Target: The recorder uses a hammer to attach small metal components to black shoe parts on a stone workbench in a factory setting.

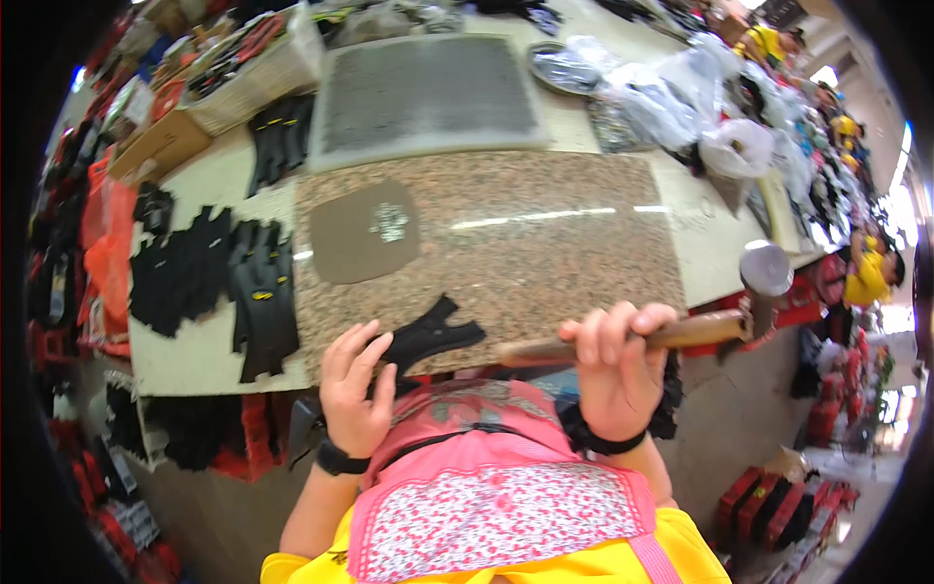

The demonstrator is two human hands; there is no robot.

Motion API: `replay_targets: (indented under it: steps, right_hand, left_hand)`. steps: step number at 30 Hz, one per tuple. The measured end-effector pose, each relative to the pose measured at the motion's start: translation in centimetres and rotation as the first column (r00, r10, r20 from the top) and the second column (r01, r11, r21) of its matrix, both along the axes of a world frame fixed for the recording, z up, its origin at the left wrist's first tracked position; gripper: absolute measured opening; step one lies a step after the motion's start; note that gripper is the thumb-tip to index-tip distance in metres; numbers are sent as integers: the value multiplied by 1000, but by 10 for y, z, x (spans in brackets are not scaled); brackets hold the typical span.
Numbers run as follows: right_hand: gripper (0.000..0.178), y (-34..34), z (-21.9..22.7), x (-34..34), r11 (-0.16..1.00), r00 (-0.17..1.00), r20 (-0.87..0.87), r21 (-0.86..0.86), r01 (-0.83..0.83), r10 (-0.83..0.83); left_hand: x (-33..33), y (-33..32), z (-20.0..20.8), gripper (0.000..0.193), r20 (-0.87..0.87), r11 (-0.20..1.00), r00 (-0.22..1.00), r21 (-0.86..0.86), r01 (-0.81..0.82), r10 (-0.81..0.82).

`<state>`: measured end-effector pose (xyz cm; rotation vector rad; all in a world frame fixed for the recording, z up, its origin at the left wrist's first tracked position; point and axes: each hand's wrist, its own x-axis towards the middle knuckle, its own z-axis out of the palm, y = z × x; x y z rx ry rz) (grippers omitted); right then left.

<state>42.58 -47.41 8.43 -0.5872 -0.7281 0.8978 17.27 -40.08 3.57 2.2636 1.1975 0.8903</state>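
Granite slab [545,258]; over its near-right corner, a hammer [715,329] we judge head-heavy, its handle [686,333] rightly grasped in our right hand [621,380]; at the near edge, beside our unclenched left hand [357,404], a black cutout [438,333], presumably light, limp, best pinched.

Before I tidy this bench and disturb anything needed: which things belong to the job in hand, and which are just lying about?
Seemingly in use:
hammer in the right hand
small black piece by the left hand
granite slab beneath that piece

Likely lying about:
black pieces left of the slab
plastic bags
cardboard box
brown pad on the slab, perhaps
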Motion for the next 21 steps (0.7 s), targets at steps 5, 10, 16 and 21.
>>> replay_targets:
  steps: [5, 10, 16, 21]
  right_hand:
    - [12, 17, 2, 11, 997, 981, -191, 52, 58, -47]
    - [10, 32, -1, 9, 990, 919, -395, 123, 72, -18]
    - [17, 26, -6, 6, 980, 906, -389, 33, 197, -169]
    - [24, 23, -17, -3, 824, 860, 91, -251, 507, -502]
  left_hand:
    - [50, -13, 23, 34, 518, 703, 830, -513, 493, -205]
    - [122, -30, 2, 63, 821, 237, 548, -506, 829, -161]
    - [133, -42, 6, 44, 766, 26, 639, -639, 769, -65]
    - [132, -50, -3, 34, 727, 122, 669, -658, 743, -153]
